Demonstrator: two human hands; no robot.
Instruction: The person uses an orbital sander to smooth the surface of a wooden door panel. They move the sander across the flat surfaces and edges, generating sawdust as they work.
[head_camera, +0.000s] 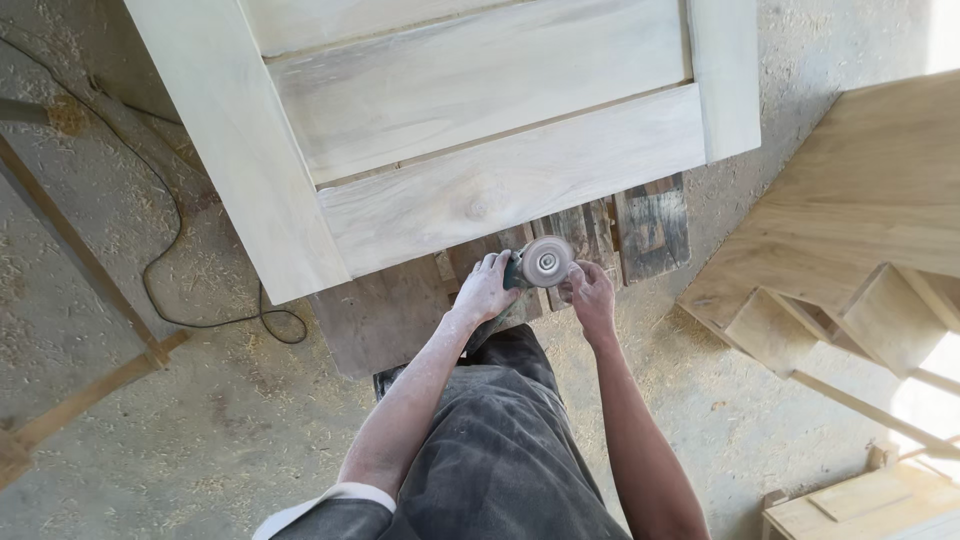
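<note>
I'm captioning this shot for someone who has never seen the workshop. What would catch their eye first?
A big pale wooden door panel fills the top, lying on dark planks. Just below its edge, the left hand grips a grinder with a round disc, the right hand at the disc. A black cable loops over the sawdust-strewn floor at left.

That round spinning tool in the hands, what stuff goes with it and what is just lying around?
In use:
- grinder with round disc
- left hand holding its body
- right hand at the disc
- pale wooden door on the dark plank bench

Lying about:
- black cable on the dusty floor
- wooden steps
- thin wood strips
</note>
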